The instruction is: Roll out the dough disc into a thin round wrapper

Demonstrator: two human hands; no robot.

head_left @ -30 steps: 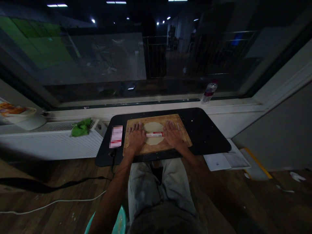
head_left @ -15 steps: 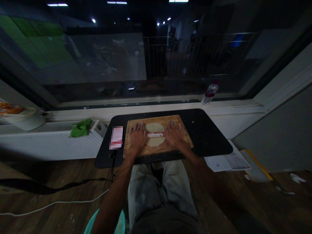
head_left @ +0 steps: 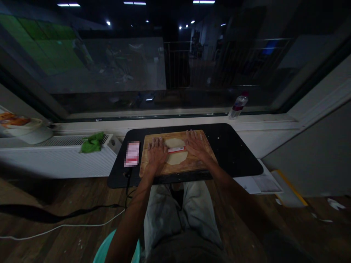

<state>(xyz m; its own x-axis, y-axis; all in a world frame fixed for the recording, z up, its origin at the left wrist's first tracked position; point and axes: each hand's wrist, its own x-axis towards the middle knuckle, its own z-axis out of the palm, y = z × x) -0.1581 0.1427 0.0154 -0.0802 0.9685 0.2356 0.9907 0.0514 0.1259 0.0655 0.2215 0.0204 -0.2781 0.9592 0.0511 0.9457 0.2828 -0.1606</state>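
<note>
Dark window glass and a white sill back a black tabletop, on which a wooden board sits centred so that both arms reach it evenly. Left hand and right hand lie flat with fingers spread wide, palms pressing the two ends of a red-and-white roller, gripping nothing, a placement that seems to load it evenly. Under the roller, on the board, lies the dough: pale, thin, roughly round.
</note>
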